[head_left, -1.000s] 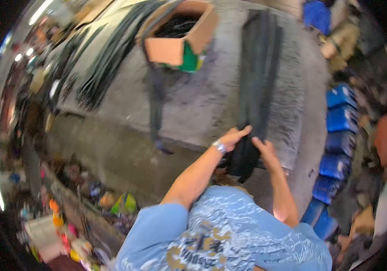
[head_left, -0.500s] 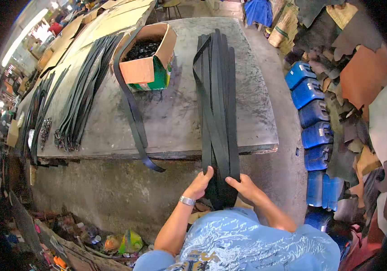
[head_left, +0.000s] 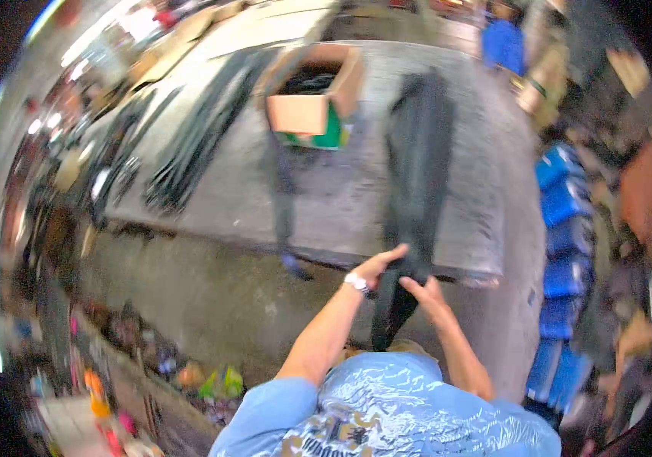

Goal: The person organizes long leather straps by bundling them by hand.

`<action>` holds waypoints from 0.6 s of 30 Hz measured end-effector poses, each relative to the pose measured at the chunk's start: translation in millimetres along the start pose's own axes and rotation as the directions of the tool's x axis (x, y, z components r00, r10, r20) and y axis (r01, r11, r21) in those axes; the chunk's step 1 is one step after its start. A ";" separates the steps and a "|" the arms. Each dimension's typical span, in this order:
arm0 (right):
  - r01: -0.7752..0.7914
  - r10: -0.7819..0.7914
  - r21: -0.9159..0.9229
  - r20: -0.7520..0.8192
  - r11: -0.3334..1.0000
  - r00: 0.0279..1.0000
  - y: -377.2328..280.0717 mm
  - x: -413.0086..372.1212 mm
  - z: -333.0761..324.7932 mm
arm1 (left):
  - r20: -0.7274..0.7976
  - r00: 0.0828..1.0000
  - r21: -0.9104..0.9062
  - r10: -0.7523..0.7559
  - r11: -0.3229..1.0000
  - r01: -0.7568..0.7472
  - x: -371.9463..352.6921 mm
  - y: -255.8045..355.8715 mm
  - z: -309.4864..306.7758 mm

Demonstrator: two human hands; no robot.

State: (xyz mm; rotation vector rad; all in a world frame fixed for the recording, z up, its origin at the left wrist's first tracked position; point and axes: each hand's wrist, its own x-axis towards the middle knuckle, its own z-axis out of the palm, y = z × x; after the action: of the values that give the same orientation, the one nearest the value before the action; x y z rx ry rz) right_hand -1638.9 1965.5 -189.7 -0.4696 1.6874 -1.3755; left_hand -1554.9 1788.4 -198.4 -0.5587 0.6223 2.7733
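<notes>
A bundle of long flat black straps (head_left: 420, 160) lies lengthwise on the grey table, and its near end hangs over the front edge toward my body. My left hand (head_left: 376, 268) is closed round the bundle's left side, thumb on top. On the other side my right hand (head_left: 428, 298) also grips it, a little nearer to me. Between the hands the straps are squeezed narrow. Motion blur hides the single straps and the fingers beneath.
An open cardboard box (head_left: 299, 114) with dark contents stands on the table (head_left: 356, 190), a single black strap (head_left: 282, 190) beside it dangling over the edge. More straps (head_left: 212, 129) lie at left. Blue jerrycans (head_left: 566, 251) line the floor at right, near leather pieces (head_left: 650, 183).
Both hands have moved up the bundle to the table's front edge and closer together, pressing the straps narrower. The camera view has swung, so the scene sits farther right and is blurred.
</notes>
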 end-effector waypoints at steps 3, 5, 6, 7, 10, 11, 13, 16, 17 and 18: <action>0.147 -0.140 0.084 -0.088 0.986 0.986 -37.7 9.7 0.1 | 0.019 0.994 0.127 0.104 0.986 -0.106 10.8 22.1 20.9; 0.087 -0.103 -0.092 -0.188 0.992 0.977 -64.0 15.4 -13.5 | 0.105 0.953 0.188 0.283 0.936 -0.298 -4.5 38.3 65.9; 0.114 -0.141 -0.124 -0.237 0.986 0.961 -79.6 15.8 -17.4 | 0.174 0.903 0.190 0.394 0.886 -0.423 -15.3 47.1 95.2; 0.157 -0.228 -0.249 -0.290 0.956 0.930 -91.7 20.6 -26.9 | 0.271 0.829 0.281 0.490 0.783 -0.555 -23.6 61.9 124.8; 0.636 -0.658 -0.187 -0.091 0.749 0.748 -235.7 -2.6 -31.9 | 0.538 0.532 0.236 0.654 0.489 -0.840 -62.2 121.6 211.6; 0.754 -0.772 -0.185 -0.049 0.631 0.634 -272.2 -2.9 -35.6 | 0.531 0.448 0.298 0.719 0.337 -0.893 -82.1 143.3 240.1; 0.774 -0.882 -0.499 0.040 0.389 0.469 -348.5 -8.2 -47.2 | 0.763 0.009 0.312 0.647 -0.356 -0.881 -124.3 209.9 290.2; 0.826 -0.940 -0.532 0.144 0.189 0.309 -416.8 -20.6 7.8 | 0.734 0.006 0.320 0.679 -0.339 -0.885 -238.8 240.7 318.0; 0.843 -0.946 -0.522 0.187 0.132 0.265 -434.8 -26.0 34.6 | 0.721 -0.030 0.330 0.692 -0.381 -0.863 -269.3 243.7 316.6; 0.858 -0.947 -0.507 0.224 0.089 0.230 -447.5 -31.2 59.8 | 0.712 -0.069 0.352 0.699 -0.440 -0.826 -300.3 248.7 313.9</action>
State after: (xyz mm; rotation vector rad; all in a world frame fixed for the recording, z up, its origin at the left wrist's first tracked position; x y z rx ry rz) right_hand -1677.5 1813.2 234.7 -2.1708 1.9539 -1.7226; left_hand -1461.4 1666.4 278.1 0.8870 3.2933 2.5432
